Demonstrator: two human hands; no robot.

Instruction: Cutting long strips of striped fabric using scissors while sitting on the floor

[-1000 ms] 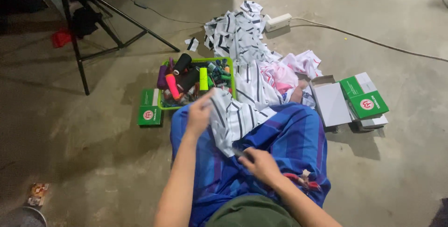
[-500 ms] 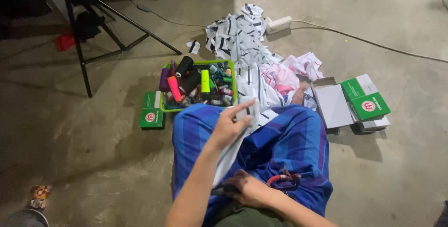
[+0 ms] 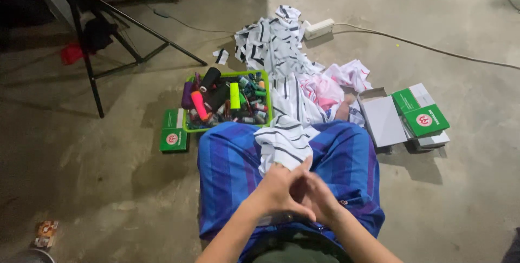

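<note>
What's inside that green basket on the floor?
The green basket holds thread spools in black, pink, purple and neon yellow, with smaller ones heaped beside them. Whatever lies beneath the heap is covered.

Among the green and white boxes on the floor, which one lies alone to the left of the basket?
The small green box beside the green basket lies alone; the other green boxes sit stacked at the right, by an open white box.

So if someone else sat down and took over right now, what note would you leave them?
Left hand and right hand: pressed together over the lap, at the near end of the striped cloth; what they pinch is hidden.
Striped cloth lies across the blue lap cloth and runs to a pile on the floor.
Green basket of thread spools sits just ahead, green boxes to the right.
Done and left: cannot tell from here.
</note>
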